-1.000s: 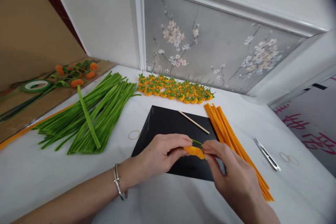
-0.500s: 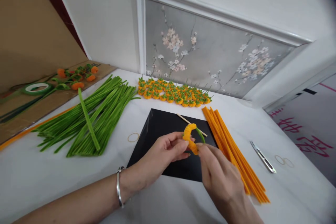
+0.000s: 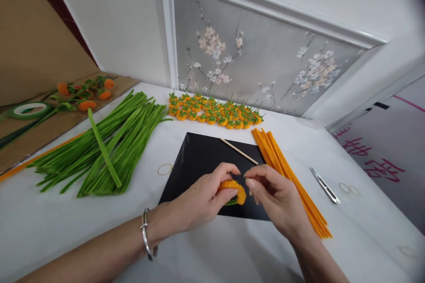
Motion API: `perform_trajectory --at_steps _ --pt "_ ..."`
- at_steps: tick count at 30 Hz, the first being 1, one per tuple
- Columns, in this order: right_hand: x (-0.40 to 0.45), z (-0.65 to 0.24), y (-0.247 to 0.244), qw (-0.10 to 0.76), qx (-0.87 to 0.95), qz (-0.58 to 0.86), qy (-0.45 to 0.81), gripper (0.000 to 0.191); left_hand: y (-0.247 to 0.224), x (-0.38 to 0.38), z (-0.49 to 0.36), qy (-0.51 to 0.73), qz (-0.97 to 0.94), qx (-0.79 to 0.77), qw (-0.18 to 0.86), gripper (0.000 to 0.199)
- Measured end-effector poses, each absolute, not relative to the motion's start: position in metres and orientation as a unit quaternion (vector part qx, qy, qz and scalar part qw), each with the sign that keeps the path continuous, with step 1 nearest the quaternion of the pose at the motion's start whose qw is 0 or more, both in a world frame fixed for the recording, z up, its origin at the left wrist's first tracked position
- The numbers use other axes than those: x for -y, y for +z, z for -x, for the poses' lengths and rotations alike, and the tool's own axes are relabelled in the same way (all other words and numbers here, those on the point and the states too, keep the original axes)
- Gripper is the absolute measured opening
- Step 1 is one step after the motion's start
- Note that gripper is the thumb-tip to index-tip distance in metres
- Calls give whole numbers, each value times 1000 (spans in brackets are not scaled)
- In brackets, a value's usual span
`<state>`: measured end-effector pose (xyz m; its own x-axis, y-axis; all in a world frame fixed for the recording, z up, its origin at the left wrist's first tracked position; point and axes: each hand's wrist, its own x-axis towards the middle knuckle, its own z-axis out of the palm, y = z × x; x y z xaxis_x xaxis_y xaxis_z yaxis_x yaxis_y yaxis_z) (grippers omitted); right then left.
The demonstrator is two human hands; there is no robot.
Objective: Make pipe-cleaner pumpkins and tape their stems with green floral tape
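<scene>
My left hand is closed on a curved orange chenille coil, pinched between thumb and fingers above the black sheet. Under the thumb a bit of green chenille stem shows at the coil. Just right of the coil, and apart from it, is my right hand. Its thumb and index fingertips come close together in a pinch; whether something thin is between them cannot be made out. A thin wooden stick lies across the far right part of the black sheet.
Green chenille stems are piled at left, orange ones at right. Several small orange pumpkins stand along the wall. A craft knife and rubber bands lie far right. Green tape sits on cardboard.
My right hand has let go of the coil and moved slightly away. The coil has turned in my left hand, its green stem now below instead of at upper right. The view has shifted a little.
</scene>
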<state>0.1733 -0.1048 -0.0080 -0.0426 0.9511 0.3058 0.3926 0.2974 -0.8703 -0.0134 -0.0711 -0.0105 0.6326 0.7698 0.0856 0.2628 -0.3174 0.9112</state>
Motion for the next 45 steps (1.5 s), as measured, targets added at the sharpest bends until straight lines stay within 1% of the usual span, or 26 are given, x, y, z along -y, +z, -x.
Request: perform_trajectory --at_steps 2,4,7,10,16,21,24,28,31,34,37,41,45 --pt "104 -171 -8 447 642 509 359 8 -9 72 13 249 -781 -322 474 17" --pt "104 -170 -8 424 637 512 391 9 -7 72 12 229 -789 -321 471 10" --pt "104 -170 -9 399 638 507 421 11 -5 71 12 214 -785 -328 480 7" --pt "105 -170 -11 385 648 496 431 12 -6 70 12 216 -775 -334 491 10" --pt "105 -169 -19 392 660 490 413 14 -10 68 13 223 -776 -346 478 8" --pt "105 -171 -18 373 680 498 388 15 -11 66 14 221 -762 -348 499 13" --pt "103 -177 -16 379 664 507 398 15 -10 63 15 226 -746 -355 516 13" --pt "100 -192 -14 393 642 544 370 16 -7 57 17 245 -699 -346 576 13" --pt "97 -201 -16 380 642 571 343 18 -7 52 18 259 -678 -332 602 17" --pt "95 -201 -21 371 644 563 362 15 -10 50 19 265 -674 -335 602 24" --pt "95 -193 -25 358 651 537 399 24 -14 50 18 254 -672 -339 608 26" --pt "97 -183 -24 297 697 522 392 24 -16 53 16 229 -599 -319 698 30" --pt "98 -180 -23 288 712 532 356 23 -15 54 16 225 -497 -320 775 45"
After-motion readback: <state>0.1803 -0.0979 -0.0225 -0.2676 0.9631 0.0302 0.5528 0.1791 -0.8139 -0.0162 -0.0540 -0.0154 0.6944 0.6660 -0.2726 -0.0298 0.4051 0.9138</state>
